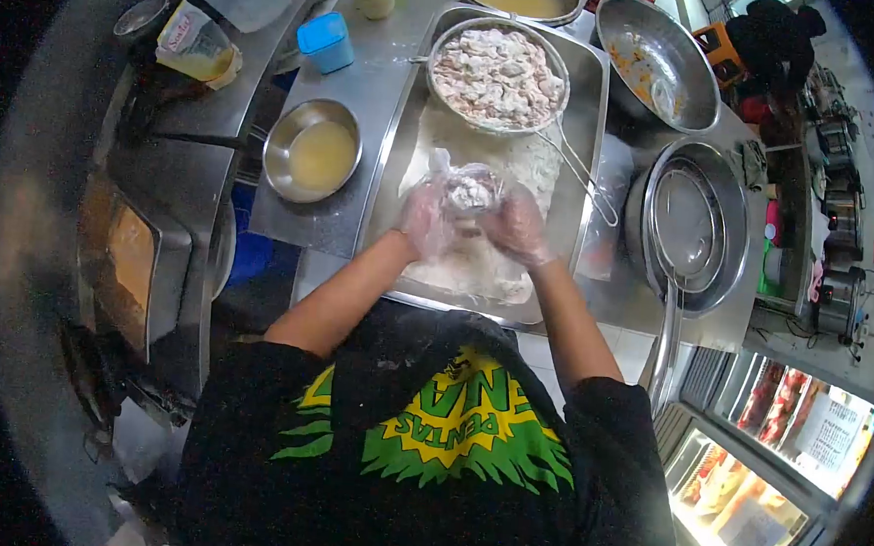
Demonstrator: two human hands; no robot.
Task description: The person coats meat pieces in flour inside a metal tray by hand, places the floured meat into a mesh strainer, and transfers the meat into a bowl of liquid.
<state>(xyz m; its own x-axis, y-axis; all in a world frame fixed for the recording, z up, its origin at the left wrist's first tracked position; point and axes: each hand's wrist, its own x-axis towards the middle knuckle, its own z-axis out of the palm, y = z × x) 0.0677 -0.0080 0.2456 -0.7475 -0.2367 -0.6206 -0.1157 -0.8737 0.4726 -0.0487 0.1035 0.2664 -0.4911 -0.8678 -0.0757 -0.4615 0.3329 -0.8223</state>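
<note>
Both my hands wear clear plastic gloves and meet over a large metal tray [381, 186] with white flour [487, 266] spread in it. Between them is a small flour-coated lump [472, 193]. My left hand [428, 218] curls round the lump's left side, and my right hand [515, 222] holds it from the right. Loose glove plastic partly covers the fingers. Just beyond my hands, a wire-handled strainer [561, 109] heaped with floured pieces [500, 77] rests over the tray's far part.
Left of the tray stand a metal bowl of yellowish liquid [322, 155] and a blue container [327, 42]. At the right are a bowl with orange residue [698, 99] and a bowl [640, 219] holding a long-handled strainer [670, 315]. A deep pan [167, 284] sits far left.
</note>
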